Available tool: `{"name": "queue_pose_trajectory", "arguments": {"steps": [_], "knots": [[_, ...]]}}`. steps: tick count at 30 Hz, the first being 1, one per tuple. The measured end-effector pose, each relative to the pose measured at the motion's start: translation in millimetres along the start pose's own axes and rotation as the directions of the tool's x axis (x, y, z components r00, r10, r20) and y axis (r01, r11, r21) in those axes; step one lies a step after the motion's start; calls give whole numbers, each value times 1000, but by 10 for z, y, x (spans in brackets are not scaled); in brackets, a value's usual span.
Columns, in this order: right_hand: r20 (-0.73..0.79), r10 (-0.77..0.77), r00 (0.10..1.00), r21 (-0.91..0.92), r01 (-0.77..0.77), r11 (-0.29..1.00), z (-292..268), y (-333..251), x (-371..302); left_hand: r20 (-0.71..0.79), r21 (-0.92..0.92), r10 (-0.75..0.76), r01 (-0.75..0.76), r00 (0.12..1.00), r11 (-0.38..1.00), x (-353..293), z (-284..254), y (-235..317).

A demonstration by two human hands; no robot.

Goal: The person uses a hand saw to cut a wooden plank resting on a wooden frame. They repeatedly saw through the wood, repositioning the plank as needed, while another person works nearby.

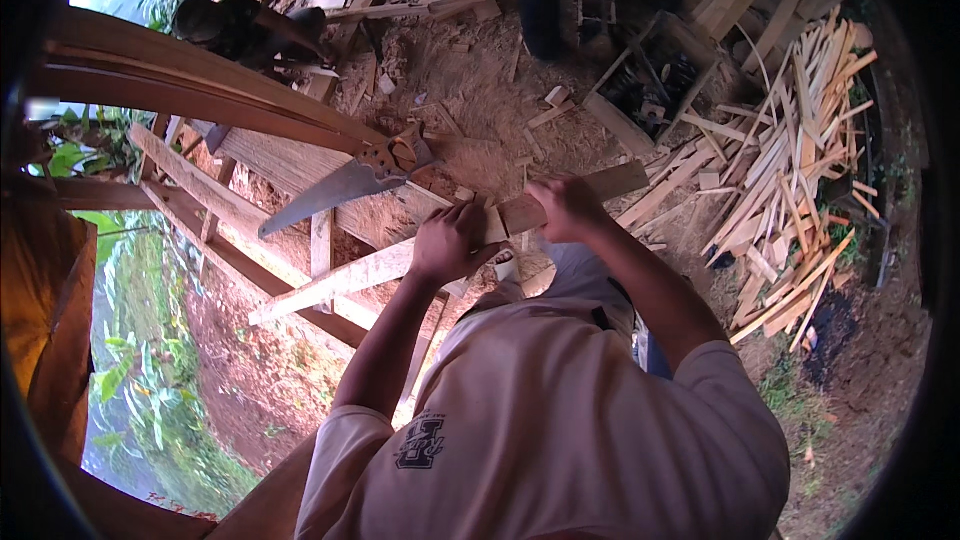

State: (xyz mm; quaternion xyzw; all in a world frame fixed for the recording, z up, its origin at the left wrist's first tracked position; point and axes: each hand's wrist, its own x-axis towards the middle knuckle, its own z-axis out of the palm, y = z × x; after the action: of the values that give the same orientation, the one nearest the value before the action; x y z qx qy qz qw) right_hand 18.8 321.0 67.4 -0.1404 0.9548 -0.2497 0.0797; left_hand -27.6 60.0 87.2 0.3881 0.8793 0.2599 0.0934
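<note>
A long, pale wooden board [340, 283] slants in front of my body, its left end lower in the picture and its right end reaching past my right hand. My left hand [450, 243] is closed over it near the middle, fingers bent across the far edge. Close by, my right hand [568, 208] grips the browner right part of the wood. Between the hands a thin dark line crosses the wood; whether it is a cut or a joint I cannot tell. Beyond my left hand, a handsaw [345, 185] with a wooden handle lies on the plank bench [290, 162].
Thick beams [220, 90] jut in from the left above the bench. A large heap of offcut strips [790, 160] lies at right. A wooden box [655, 85] with dark items stands at the far right. Another person [250, 30] is at the far left.
</note>
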Motion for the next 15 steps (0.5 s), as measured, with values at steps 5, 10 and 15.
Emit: {"name": "queue_pose_trajectory", "arguments": {"steps": [5,10,15], "knots": [[-168,-6,986,157,33,987,-265,-270,-122,46,-20,-35,36,998,999,-30,-549,338],[-246,-14,969,257,80,963,-458,-491,-150,9,80,74,-75,997,994,-50,-900,525],[-317,36,948,512,139,848,-541,-783,-213,42,-100,-16,20,999,995,-32,-1338,775]]}}
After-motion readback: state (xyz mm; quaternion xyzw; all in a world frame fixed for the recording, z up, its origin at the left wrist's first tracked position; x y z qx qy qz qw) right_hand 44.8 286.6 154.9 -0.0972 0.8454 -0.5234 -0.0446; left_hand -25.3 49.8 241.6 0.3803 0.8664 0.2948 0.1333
